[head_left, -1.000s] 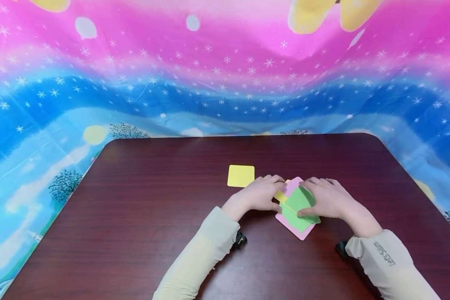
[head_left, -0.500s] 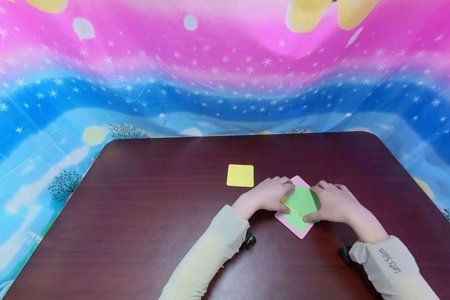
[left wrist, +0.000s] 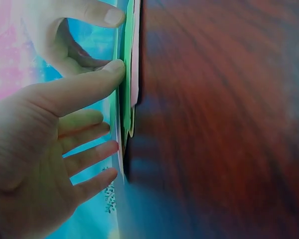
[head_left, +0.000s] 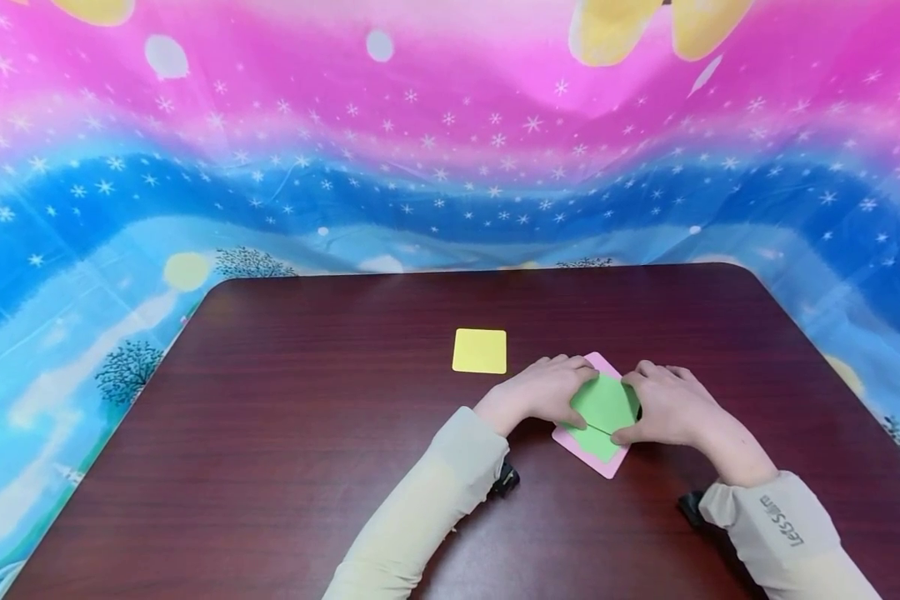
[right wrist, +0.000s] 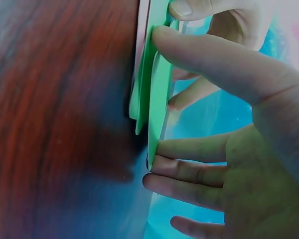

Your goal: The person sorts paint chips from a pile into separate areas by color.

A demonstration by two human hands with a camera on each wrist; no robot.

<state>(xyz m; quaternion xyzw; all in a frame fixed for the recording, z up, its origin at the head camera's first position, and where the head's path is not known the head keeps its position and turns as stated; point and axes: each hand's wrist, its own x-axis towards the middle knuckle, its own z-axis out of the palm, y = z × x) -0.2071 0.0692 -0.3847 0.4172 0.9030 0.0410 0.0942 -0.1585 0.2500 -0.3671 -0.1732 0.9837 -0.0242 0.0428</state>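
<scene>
A green square card [head_left: 607, 402] lies on top of a loose pile right of the table's middle. Beneath it show a second green card [head_left: 602, 447] and a pink card [head_left: 591, 459], turned at an angle. My left hand [head_left: 551, 389] holds the top card's left side between thumb and fingers. On the opposite side my right hand [head_left: 671, 407] grips the same card, its thumb at the near edge. Both wrist views show the cards edge-on, slightly fanned, with thumbs on the near edges. The fingertips behind the cards are partly hidden.
A yellow square card [head_left: 480, 351] lies alone on the dark reddish-brown table [head_left: 307, 417], beyond and left of the left hand. A patterned pink and blue cloth [head_left: 420, 167] hangs behind the table's far edge.
My left hand has moved right, closer to the right hand. The top green card, earlier bent up on the right, lies flatter over the pile. The yellow corner in the pile is no longer visible.
</scene>
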